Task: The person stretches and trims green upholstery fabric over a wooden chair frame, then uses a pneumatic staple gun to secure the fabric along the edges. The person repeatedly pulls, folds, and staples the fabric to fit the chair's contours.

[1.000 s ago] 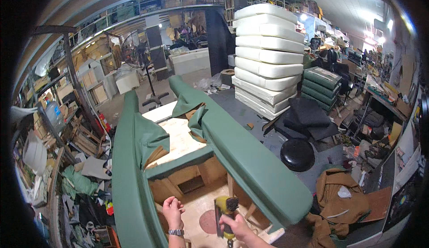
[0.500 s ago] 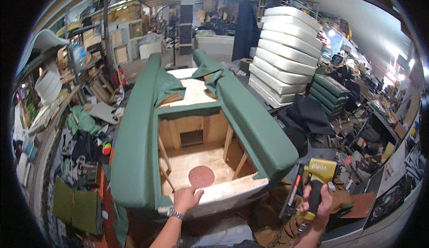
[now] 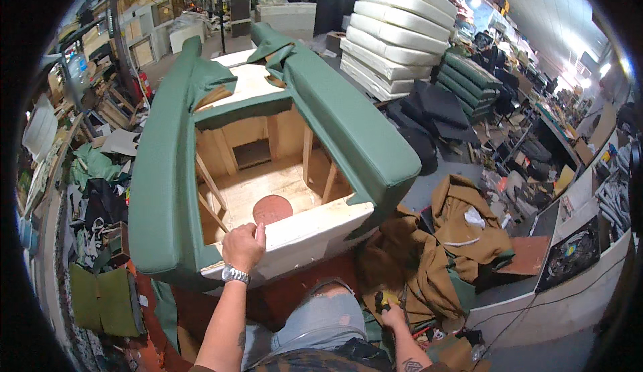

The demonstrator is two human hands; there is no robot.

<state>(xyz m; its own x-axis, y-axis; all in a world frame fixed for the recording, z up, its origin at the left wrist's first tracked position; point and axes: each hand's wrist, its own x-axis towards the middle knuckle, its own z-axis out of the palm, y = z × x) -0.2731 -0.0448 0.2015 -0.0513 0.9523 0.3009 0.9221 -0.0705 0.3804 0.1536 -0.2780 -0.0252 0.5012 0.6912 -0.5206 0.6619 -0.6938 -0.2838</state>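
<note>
Here, over the white front rail (image 3: pixel 308 236) of the green-covered frame (image 3: pixel 245 109), the left hand (image 3: pixel 242 246) is laid; its fingertips are hidden past the edge, so how firmly the rail is gripped cannot be told. Down to its right, a yellow-and-black tool (image 3: pixel 386 299) is held low by the right hand (image 3: pixel 395 316), fingers closed around it, most of its body masked by that grip and lost against the brown cloth (image 3: pixel 418 255) alongside. The frame's open box is seen directly beyond the left hand, one round reddish patch (image 3: pixel 272 208) shown just past the thumb. Two padded arms are counted: one (image 3: pixel 159 171) left of that hand, one (image 3: pixel 355 124) ahead and to its right. Far ahead of the right hand, one stack of white cushions (image 3: pixel 395 34) is cropped by the upper edge, its full number denied; beside it, one pile of green cushions (image 3: pixel 465 87) is too blurred to be counted surely.
</note>
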